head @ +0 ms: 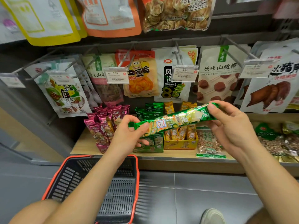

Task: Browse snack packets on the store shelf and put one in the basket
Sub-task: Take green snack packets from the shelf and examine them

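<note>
Both forearms are reaching out over the basket, which is sitting on the floor below the shelf. 2 hands are holding 1 long green snack packet level in front of the shelf: the left hand is pinching its left end and the right hand is gripping its right end. It is looking light, crinkly and slippery, probably with brittle contents, so the sealed ends are looking like the safest hold.

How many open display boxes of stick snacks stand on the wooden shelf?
3. A maroon box at the left, a green box in the middle, partly behind the left hand, and a yellow box to its right. Others may be hidden behind the held packet.
</note>
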The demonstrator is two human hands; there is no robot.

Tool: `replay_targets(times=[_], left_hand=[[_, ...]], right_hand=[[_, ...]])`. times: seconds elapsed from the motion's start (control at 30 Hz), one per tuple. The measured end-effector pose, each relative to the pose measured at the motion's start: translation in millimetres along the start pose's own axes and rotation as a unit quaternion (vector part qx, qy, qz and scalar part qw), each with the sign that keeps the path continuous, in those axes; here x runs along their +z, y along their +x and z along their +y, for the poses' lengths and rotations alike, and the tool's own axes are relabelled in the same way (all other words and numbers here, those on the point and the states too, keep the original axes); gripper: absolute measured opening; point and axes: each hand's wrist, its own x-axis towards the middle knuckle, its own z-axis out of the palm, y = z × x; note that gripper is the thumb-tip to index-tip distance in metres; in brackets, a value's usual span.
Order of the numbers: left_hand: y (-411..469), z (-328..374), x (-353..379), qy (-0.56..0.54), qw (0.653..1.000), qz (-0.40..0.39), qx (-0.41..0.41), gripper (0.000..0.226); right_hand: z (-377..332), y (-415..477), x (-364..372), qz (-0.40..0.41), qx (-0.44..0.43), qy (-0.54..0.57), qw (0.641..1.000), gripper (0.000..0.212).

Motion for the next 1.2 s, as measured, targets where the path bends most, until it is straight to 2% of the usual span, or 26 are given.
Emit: replay_targets(times=[0.1,0.17,0.3,0.37,0.47,0.57,0.67,0.73,0.87,1.07,1.2], left_hand=[[3.8,-4.3,8.4,0.053,0.998,0.014,0.004,0.027],[6.6,-4.7,11.3,0.147,0.988,0.024,0.034,0.03],[12.5,-1.0,17.0,0.344,0.934,0.003,0.092,0.028],[17.5,3.5,19.6,0.428,0.896,-0.027,0.117,0.028],[33.8,6.6,24.4,0.553,0.815,-0.098,0.143,0.062],[54.1,0.9,31.3,0.636,0.738,-0.162,0.155,0.08],[68.3,-18.0,27.3,0.689,0.68,-0.191,0.159,0.077],[73.4,-28.7,19.7,0.696,0.673,-0.194,0.158,0.066],[79.7,-33.6,13.9,0.678,0.688,-0.179,0.184,0.05],[76.1,-36.1,9.9,0.673,0.694,-0.175,0.187,0.051],[76.2,-40.5,8.4,0.655,0.712,-0.169,0.187,0.053]], right_hand=[[-12.0,-1.7,-6.3,-0.064,-0.004,-0.081,0.995,0.02],[-21.0,-5.4,-8.6,-0.072,-0.047,-0.171,0.981,0.025],[-36.0,-12.1,-6.6,-0.058,-0.198,-0.365,0.908,0.029],[-38.1,-13.2,-5.6,-0.049,-0.23,-0.42,0.877,0.03],[-36.4,-9.1,-4.4,-0.022,-0.253,-0.486,0.836,0.03],[-25.9,-2.3,2.7,-0.033,-0.243,-0.503,0.829,0.035],[-5.4,3.9,14.0,-0.061,-0.247,-0.514,0.819,0.035],[7.4,11.5,22.0,-0.075,-0.269,-0.522,0.806,0.033],[29.5,36.3,38.5,-0.105,-0.256,-0.534,0.799,0.031],[71.4,67.6,56.7,-0.143,-0.201,-0.573,0.782,0.042],[99.2,80.3,60.9,-0.136,-0.155,-0.593,0.779,0.026]])
